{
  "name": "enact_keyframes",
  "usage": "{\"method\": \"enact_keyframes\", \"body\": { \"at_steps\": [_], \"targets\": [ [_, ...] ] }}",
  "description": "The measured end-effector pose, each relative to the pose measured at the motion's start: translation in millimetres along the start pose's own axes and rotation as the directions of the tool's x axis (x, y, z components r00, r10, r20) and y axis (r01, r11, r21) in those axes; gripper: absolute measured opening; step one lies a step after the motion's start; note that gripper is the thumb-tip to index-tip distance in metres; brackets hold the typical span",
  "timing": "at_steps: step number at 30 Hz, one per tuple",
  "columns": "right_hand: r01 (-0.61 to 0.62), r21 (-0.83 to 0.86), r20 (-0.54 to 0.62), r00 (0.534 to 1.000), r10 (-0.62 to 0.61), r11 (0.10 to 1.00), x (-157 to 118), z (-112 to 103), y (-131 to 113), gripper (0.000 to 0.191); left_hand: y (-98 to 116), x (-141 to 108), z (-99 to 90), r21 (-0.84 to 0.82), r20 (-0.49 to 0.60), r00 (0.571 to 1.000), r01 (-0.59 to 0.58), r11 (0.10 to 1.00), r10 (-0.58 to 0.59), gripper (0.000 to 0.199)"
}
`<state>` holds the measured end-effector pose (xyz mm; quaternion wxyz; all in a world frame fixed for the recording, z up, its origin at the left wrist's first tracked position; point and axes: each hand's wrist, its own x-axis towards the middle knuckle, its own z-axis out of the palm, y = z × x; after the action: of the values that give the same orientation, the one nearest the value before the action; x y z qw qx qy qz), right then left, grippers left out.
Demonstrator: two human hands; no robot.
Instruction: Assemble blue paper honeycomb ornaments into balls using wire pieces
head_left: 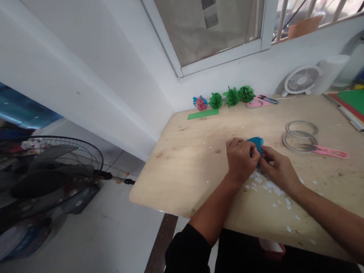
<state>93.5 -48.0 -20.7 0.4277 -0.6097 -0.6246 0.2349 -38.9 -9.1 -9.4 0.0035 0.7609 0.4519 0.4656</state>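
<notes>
A small blue folded paper piece point(256, 142) is between my two hands, above the wooden table. My left hand point(241, 155) has its fingers curled round the left side of it. On the other side my right hand point(277, 167) pinches its edge between thumb and fingers. Much of the blue paper is hidden behind my fingers. Just below lie many tiny white paper bits point(269, 185), scattered toward the table's front edge. To the right rest pink thread snips point(327, 151), their blades over a roll of tape point(298, 141).
Against the wall stand a pink-and-blue paper ball point(200, 103) and several green paper balls point(232, 96), behind a green strip point(203, 114). Blue snips point(269, 99) and a white fan point(303, 80) are farther right. Coloured sheets point(351, 104) lie at the right edge. A floor fan point(57, 170) stands left.
</notes>
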Motion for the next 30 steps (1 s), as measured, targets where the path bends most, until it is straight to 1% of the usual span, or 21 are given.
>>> {"method": "enact_keyframes", "body": {
  "at_steps": [5,7,12,18,22,24,26,28,29,30],
  "targets": [
    [-0.014,0.031,-0.017,1.0,0.015,0.999,0.7,2.3,4.8,0.038,-2.4,-0.6,3.7,0.116,-0.079,0.985,-0.144,0.983,0.153,0.01],
    [-0.023,0.038,-0.019,1.0,0.024,0.999,1.0,2.6,6.1,0.04,-3.1,-0.4,4.3,0.131,-0.087,0.982,-0.153,0.979,0.165,0.011],
    [-0.026,0.057,-0.038,0.999,0.028,0.998,2.0,1.6,6.7,0.041,-3.8,-1.5,5.1,0.018,-0.097,0.994,-0.043,0.999,0.045,0.01],
    [-0.02,0.057,-0.06,0.998,0.023,0.998,2.8,0.7,8.3,0.041,-1.4,-2.9,5.3,0.015,-0.099,0.994,-0.032,0.999,0.033,0.01],
    [-0.006,0.058,-0.086,0.996,0.011,0.998,3.0,0.6,10.6,0.041,-2.1,1.8,-3.6,-0.023,-0.115,0.993,0.032,0.999,-0.034,0.01],
    [0.008,0.061,-0.11,0.994,-0.002,0.998,3.7,-0.1,11.7,0.04,-7.0,6.1,-10.2,-0.035,-0.14,0.986,0.09,0.995,-0.094,0.008],
    [0.019,0.064,-0.128,0.992,-0.011,0.998,4.8,-1.2,12.5,0.039,-15.0,10.7,-16.3,-0.028,-0.154,0.97,0.186,0.982,-0.189,0.009],
    [0.02,0.068,-0.139,0.99,-0.01,0.997,5.8,-2.5,12.8,0.038,-24.1,14.9,-20.7,-0.023,-0.127,0.948,0.293,0.956,-0.293,0.013],
    [0.016,0.072,-0.142,0.99,-0.005,0.997,6.2,-3.2,12.7,0.037,-28.2,16.5,-22.2,-0.025,-0.099,0.938,0.331,0.943,-0.332,0.009],
    [0.01,0.08,-0.143,0.99,0.001,0.997,6.5,-3.9,12.5,0.037,-31.8,17.8,-23.2,-0.031,-0.071,0.933,0.352,0.936,-0.353,0.011]
  ]
}}
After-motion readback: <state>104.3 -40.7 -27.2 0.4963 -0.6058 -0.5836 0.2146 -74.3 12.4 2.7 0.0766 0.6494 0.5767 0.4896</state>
